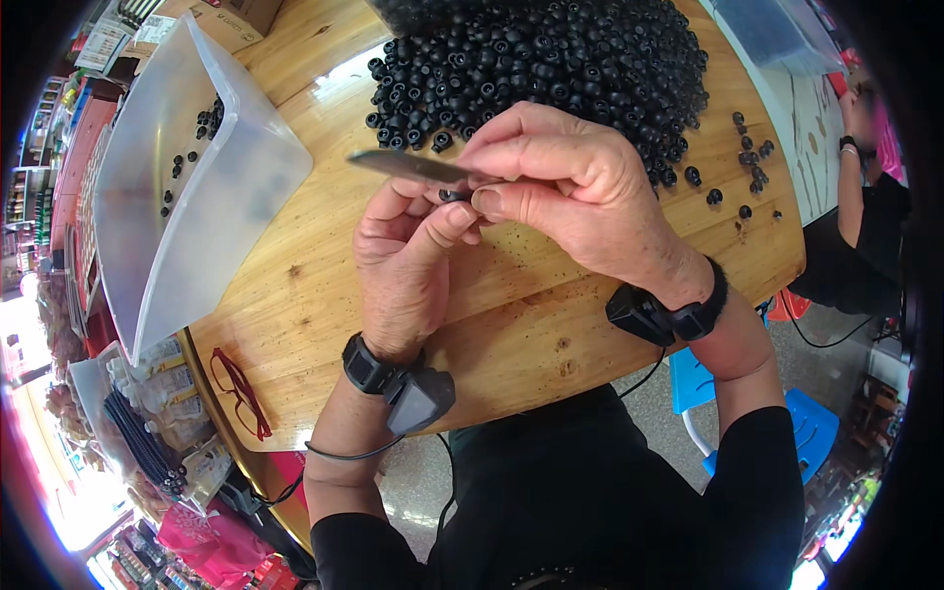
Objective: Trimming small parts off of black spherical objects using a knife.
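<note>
Translucent plastic forms a large bin [221,206] on the left, with a few small black pieces [177,169] showing in it. Red-framed glasses [239,393] lie at the near left corner of the wooden table [521,324]. Toward the middle, the left hand [403,251] pinches a small black part [453,195] between thumb and fingers, above the tabletop. Over those fingers runs a thin, dark blade [408,165], its free end pointing left; the right hand [590,187] grips its other end between thumb and bent fingers. Whether blade and part touch, I cannot tell. Beyond the hands, on the far side, spreads a heap of rounded black parts [551,69]. Farther right, loose dark pieces [745,157] lie scattered, and a blue seat [811,433] stands below the table's near right edge.
</note>
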Tool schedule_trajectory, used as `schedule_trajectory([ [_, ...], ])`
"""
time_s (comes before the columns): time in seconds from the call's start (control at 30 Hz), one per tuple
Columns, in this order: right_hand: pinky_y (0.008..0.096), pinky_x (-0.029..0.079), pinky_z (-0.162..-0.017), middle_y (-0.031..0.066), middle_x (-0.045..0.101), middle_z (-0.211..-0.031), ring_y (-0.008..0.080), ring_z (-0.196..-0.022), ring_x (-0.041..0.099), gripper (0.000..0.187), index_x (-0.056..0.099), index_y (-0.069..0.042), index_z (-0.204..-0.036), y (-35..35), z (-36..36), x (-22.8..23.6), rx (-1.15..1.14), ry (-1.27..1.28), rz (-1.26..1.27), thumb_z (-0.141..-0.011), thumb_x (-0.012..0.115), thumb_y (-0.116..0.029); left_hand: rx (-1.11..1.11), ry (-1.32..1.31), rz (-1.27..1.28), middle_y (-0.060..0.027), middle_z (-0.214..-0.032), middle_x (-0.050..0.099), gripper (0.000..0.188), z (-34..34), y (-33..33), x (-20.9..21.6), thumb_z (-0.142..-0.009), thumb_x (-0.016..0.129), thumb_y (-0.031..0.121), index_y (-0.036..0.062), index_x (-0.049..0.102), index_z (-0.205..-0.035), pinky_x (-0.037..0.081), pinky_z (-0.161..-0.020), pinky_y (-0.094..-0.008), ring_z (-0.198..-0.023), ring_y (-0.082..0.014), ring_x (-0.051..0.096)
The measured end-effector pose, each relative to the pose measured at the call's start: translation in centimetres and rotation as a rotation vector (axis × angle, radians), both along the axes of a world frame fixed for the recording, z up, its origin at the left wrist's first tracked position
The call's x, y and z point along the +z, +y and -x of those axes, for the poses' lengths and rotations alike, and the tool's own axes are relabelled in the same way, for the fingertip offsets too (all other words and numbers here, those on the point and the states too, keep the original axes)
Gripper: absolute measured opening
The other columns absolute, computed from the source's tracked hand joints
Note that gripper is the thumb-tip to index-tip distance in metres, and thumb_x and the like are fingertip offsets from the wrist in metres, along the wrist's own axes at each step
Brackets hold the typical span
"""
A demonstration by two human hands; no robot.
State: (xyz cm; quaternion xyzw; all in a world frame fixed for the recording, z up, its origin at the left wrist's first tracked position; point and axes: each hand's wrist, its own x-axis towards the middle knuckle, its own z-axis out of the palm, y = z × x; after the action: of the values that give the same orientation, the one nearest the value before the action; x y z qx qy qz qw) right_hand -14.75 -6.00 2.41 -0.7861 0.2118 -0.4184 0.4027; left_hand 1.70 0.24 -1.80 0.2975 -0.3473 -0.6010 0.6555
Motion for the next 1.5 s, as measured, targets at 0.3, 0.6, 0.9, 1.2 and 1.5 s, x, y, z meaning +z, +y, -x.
schedule_trajectory([
  [0.3, 0.0216, 0.053, -0.070, 0.0045, 0.063, -0.103, 0.0120, -0.083, 0.063, 0.017, 0.067, 0.000, -0.098, -0.2, 0.3, 0.4, -0.030, -0.190, -0.332, -0.081, 0.065, 0.001, -0.040, 0.031, -0.021, -0.0062, -0.090, 0.064, 0.024, 0.2, 0.1, 0.2, -0.083, 0.063, -0.002, -0.0010, 0.062, -0.107, 0.049, -0.076, -0.0264, -0.079, -0.0136, 0.059],
  [0.6, 0.0224, 0.053, -0.067, 0.0078, 0.068, -0.088, 0.0154, -0.076, 0.067, 0.015, 0.068, -0.001, -0.095, 0.3, -0.4, -0.2, -0.046, -0.057, -0.087, -0.080, 0.065, -0.001, -0.021, 0.036, 0.006, -0.0099, -0.096, 0.067, 0.023, 0.1, 0.1, -0.1, -0.083, 0.063, -0.003, -0.0006, 0.063, -0.105, 0.051, -0.073, -0.0263, -0.078, -0.0149, 0.062],
  [0.9, 0.0215, 0.052, -0.062, 0.0060, 0.068, -0.081, 0.0087, -0.071, 0.064, 0.014, 0.067, 0.001, -0.097, 0.2, 0.0, 0.3, -0.010, -0.127, -0.449, -0.083, 0.063, -0.001, -0.052, 0.053, -0.008, -0.0121, -0.096, 0.067, 0.024, 0.5, 0.3, -0.3, -0.082, 0.064, -0.003, -0.0010, 0.064, -0.106, 0.053, -0.073, -0.0290, -0.077, -0.0174, 0.063],
  [1.2, 0.0208, 0.050, -0.065, 0.0046, 0.067, -0.081, 0.0096, -0.072, 0.063, 0.015, 0.067, 0.000, -0.097, 0.3, -0.3, -0.2, 0.024, -0.101, -0.242, -0.083, 0.063, 0.000, 0.006, 0.069, -0.052, -0.0100, -0.092, 0.067, 0.018, 0.4, 0.1, -0.2, -0.082, 0.064, -0.003, -0.0011, 0.065, -0.100, 0.052, -0.070, -0.0272, -0.074, -0.0160, 0.061],
  [1.5, 0.0217, 0.051, -0.062, 0.0065, 0.066, -0.080, 0.0112, -0.069, 0.064, 0.013, 0.066, 0.002, -0.094, 0.6, -0.3, 0.1, -0.103, -0.020, -0.218, -0.081, 0.064, 0.001, -0.023, 0.050, -0.009, -0.0119, -0.095, 0.067, 0.018, 0.3, 0.2, -0.1, -0.083, 0.062, -0.004, -0.0011, 0.065, -0.100, 0.053, -0.073, -0.0276, -0.080, -0.0184, 0.064],
])
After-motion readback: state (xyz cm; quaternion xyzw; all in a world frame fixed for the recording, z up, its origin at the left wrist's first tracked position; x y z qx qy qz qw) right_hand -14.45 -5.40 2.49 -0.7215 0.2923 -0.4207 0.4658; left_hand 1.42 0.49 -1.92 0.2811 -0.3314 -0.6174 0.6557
